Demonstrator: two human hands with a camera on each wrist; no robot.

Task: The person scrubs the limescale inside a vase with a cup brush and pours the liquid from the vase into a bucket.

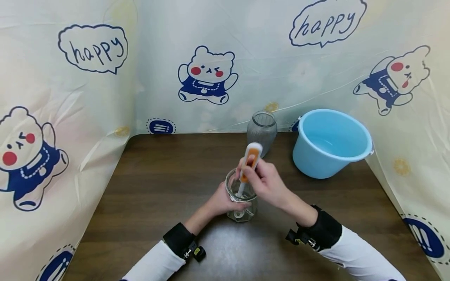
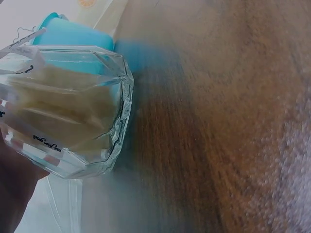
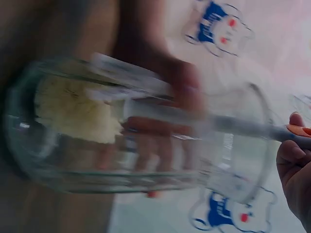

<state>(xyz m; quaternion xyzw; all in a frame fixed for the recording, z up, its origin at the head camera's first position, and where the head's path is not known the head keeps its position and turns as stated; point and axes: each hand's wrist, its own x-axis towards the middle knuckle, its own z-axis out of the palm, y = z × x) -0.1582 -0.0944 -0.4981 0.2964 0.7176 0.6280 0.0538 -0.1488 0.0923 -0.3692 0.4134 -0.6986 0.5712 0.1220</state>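
Note:
In the head view my left hand (image 1: 219,202) grips a clear glass jar (image 1: 241,217) around its side, above the table. My right hand (image 1: 270,182) holds the orange and white handle (image 1: 252,153) of a bottle brush, whose shaft runs down through the jar's mouth. The pale, round brush head (image 3: 75,109) sits inside near the jar's bottom in the right wrist view, which is blurred. A printed white strip (image 2: 46,141) is on the jar's side in the left wrist view. Left fingers (image 3: 160,150) show through the glass.
Behind the hands, a ribbed grey glass vase (image 1: 261,134) stands near the table's back edge. To its right is a light blue bucket (image 1: 318,158). A printed cloth (image 1: 154,78) with bears hangs around the back and sides of the dark wooden table (image 1: 168,171).

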